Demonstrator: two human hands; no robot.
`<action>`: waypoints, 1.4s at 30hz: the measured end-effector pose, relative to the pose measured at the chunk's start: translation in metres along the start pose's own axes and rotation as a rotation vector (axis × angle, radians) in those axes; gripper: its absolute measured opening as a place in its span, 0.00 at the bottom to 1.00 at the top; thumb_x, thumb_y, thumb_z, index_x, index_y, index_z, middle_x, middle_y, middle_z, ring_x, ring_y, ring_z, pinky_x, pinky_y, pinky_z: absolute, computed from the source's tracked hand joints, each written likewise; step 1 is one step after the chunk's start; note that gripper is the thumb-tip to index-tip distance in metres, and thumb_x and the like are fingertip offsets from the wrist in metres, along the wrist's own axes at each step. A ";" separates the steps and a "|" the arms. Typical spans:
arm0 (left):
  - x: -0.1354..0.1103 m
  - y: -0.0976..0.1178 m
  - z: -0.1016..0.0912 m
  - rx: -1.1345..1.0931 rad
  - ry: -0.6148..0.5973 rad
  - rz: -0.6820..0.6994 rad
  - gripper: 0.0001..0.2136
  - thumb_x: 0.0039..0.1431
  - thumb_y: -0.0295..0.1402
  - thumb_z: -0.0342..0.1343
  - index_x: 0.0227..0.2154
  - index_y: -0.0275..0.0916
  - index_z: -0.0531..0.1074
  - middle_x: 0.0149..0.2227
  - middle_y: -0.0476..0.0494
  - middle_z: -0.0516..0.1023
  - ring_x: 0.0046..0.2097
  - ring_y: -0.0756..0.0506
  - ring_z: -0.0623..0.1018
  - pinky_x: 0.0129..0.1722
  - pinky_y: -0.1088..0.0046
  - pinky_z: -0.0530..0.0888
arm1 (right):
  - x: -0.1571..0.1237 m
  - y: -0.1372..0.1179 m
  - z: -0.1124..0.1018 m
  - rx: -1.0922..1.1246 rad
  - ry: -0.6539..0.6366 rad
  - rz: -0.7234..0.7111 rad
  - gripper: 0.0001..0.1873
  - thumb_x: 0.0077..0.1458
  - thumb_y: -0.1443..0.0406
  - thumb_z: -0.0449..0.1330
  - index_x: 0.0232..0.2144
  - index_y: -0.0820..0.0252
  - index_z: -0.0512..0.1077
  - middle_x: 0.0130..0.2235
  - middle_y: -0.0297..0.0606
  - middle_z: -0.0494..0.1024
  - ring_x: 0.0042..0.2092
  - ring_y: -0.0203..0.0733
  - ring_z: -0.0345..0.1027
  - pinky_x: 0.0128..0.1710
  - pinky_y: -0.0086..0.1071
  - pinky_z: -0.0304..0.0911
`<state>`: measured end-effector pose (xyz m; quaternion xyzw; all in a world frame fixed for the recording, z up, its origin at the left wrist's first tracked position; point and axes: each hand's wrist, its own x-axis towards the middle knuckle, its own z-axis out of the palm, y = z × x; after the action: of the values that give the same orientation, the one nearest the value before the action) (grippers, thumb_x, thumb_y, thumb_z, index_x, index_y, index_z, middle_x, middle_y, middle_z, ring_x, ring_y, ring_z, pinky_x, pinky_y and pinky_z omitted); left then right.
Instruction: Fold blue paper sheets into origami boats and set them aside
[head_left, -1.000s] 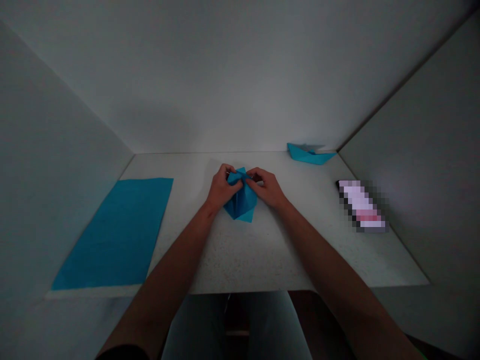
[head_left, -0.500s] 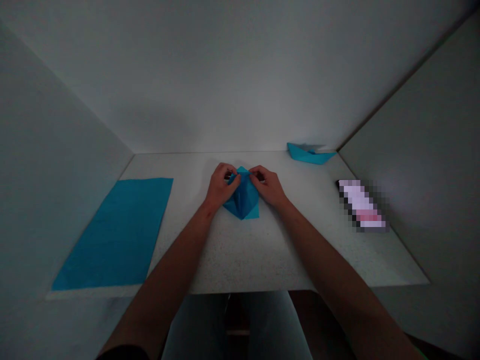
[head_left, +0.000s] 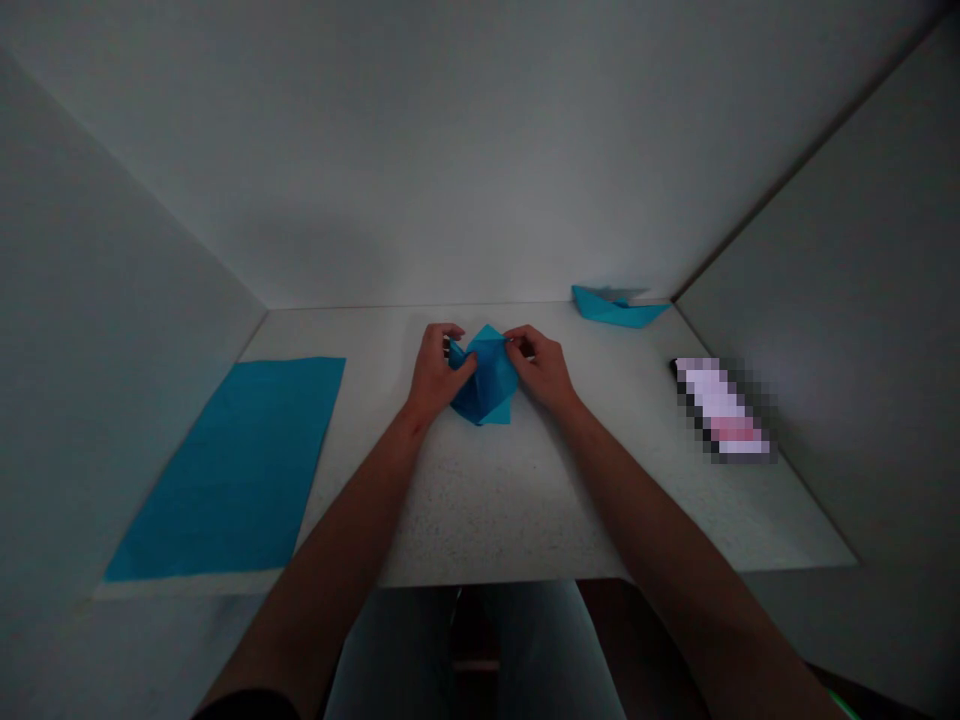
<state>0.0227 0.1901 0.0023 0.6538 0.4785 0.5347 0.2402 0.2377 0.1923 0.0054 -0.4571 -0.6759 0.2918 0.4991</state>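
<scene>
Between my hands lies a piece of blue paper folded into a loose, many-layered shape, resting on the white speckled tabletop. My left hand pinches its left side, and my right hand holds its upper right edge with the fingertips. Part of the paper is hidden under my fingers. Further left, a flat blue paper sheet lies on the table. A finished-looking blue paper boat sits at the back right.
White walls rise at the back and on both sides of the table. A phone-sized object, pixelated beyond recognition, lies near the right wall. My legs show below the table's front edge.
The folded paper has turned slightly and its layers have opened wider. Its lower tip has risen a little, and both hands have shifted outward along its upper edges.
</scene>
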 end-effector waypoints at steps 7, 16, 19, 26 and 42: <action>0.003 -0.011 0.005 -0.196 0.032 -0.261 0.24 0.58 0.29 0.65 0.57 0.44 0.70 0.52 0.42 0.79 0.39 0.48 0.78 0.38 0.72 0.75 | 0.003 0.009 -0.004 0.004 0.110 0.026 0.12 0.66 0.55 0.61 0.44 0.55 0.77 0.32 0.32 0.74 0.32 0.40 0.66 0.32 0.34 0.60; 0.012 -0.025 0.000 -0.202 0.152 -0.334 0.10 0.68 0.43 0.62 0.39 0.41 0.73 0.38 0.46 0.80 0.38 0.45 0.80 0.42 0.68 0.76 | 0.010 0.020 -0.008 0.154 0.292 0.083 0.18 0.65 0.46 0.63 0.42 0.52 0.75 0.32 0.32 0.72 0.32 0.40 0.64 0.31 0.33 0.59; 0.014 -0.029 -0.002 -0.266 0.196 -0.297 0.17 0.66 0.51 0.65 0.36 0.41 0.73 0.36 0.46 0.79 0.38 0.45 0.79 0.39 0.70 0.76 | 0.013 0.021 -0.009 0.187 0.322 0.085 0.20 0.64 0.43 0.64 0.41 0.51 0.75 0.31 0.32 0.72 0.32 0.40 0.63 0.30 0.33 0.59; 0.016 -0.037 -0.009 -0.279 0.378 -0.236 0.21 0.66 0.56 0.64 0.37 0.41 0.72 0.36 0.47 0.77 0.37 0.47 0.77 0.39 0.71 0.74 | 0.015 0.028 -0.012 0.186 0.304 0.044 0.26 0.63 0.36 0.64 0.44 0.49 0.74 0.34 0.33 0.70 0.34 0.42 0.64 0.33 0.35 0.62; 0.031 -0.044 -0.046 -0.087 0.372 -0.338 0.20 0.68 0.54 0.62 0.39 0.41 0.74 0.33 0.46 0.77 0.37 0.44 0.76 0.37 0.69 0.73 | 0.022 0.042 -0.035 0.115 0.404 0.061 0.26 0.62 0.38 0.66 0.46 0.50 0.75 0.37 0.34 0.77 0.40 0.44 0.72 0.41 0.37 0.71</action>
<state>-0.0370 0.2268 -0.0047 0.4442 0.5934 0.6181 0.2618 0.2830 0.2274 -0.0100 -0.4973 -0.5301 0.2474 0.6406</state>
